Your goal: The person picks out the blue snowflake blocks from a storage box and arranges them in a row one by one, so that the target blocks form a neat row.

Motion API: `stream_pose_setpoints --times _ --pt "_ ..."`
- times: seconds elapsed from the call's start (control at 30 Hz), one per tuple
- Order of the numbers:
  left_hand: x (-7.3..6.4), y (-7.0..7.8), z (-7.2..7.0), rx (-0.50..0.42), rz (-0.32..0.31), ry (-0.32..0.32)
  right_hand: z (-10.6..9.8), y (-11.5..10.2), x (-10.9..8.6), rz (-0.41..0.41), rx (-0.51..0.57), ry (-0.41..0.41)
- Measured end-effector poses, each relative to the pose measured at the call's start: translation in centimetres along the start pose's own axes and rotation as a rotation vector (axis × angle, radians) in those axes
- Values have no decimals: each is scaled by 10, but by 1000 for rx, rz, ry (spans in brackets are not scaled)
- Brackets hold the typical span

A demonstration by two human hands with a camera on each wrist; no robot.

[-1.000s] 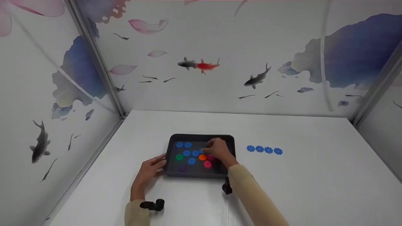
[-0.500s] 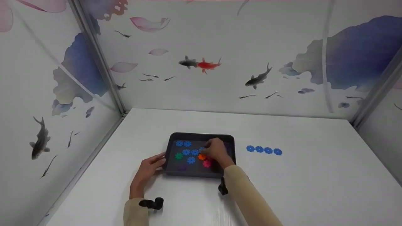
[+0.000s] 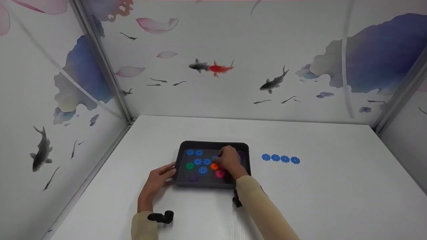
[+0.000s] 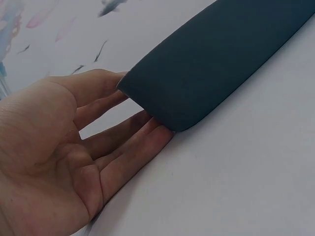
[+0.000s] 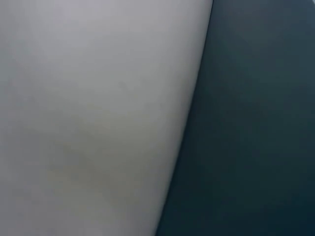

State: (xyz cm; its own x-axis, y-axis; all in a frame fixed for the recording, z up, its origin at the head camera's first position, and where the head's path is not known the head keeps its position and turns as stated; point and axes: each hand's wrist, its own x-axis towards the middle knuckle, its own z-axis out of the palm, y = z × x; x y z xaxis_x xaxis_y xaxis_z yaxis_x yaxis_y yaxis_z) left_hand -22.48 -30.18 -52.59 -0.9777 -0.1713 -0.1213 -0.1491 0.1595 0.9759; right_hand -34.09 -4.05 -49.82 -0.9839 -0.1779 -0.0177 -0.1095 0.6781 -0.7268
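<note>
A dark tray (image 3: 213, 185) holds several flower-shaped snowflake discs. Inside it, the curled fingers of my right hand (image 3: 230, 158) pinch at a blue snowflake disc (image 3: 214, 157), whose lower part the fingertips cover. Right beside them lie an orange disc (image 3: 214, 166) and a pink disc (image 3: 220, 173). My left hand (image 3: 157, 178) touches the tray's left side with fairly straight fingers. In the left wrist view these fingers (image 4: 142, 152) rest against the tray's outer corner. The right wrist view has only the table surface and the tray's dark outer wall (image 5: 251, 128), no fingers.
Four-petalled detail is too small to make out on a row of several blue discs (image 3: 280, 158) lying on the white table (image 3: 333, 186) right of the tray. More blue discs (image 3: 194, 152) and a green disc (image 3: 189, 166) lie in the tray. Printed walls (image 3: 233, 96) enclose the table.
My right hand has shifted slightly left and down within the tray, its fingertips staying at the blue disc. The left hand stays at the tray's side.
</note>
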Motion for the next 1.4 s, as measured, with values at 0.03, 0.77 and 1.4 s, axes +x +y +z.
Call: stream_pose_setpoints --times 0.03,0.77,1.4 --pt "0 0 0 2 -1 1 0 0 0 -3 2 0" --pt "-1 2 2 -26 -16 -6 -4 7 6 -43 -87 -50" --pt "0 1 1 -3 -1 -3 -9 8 5 -94 -94 -111"
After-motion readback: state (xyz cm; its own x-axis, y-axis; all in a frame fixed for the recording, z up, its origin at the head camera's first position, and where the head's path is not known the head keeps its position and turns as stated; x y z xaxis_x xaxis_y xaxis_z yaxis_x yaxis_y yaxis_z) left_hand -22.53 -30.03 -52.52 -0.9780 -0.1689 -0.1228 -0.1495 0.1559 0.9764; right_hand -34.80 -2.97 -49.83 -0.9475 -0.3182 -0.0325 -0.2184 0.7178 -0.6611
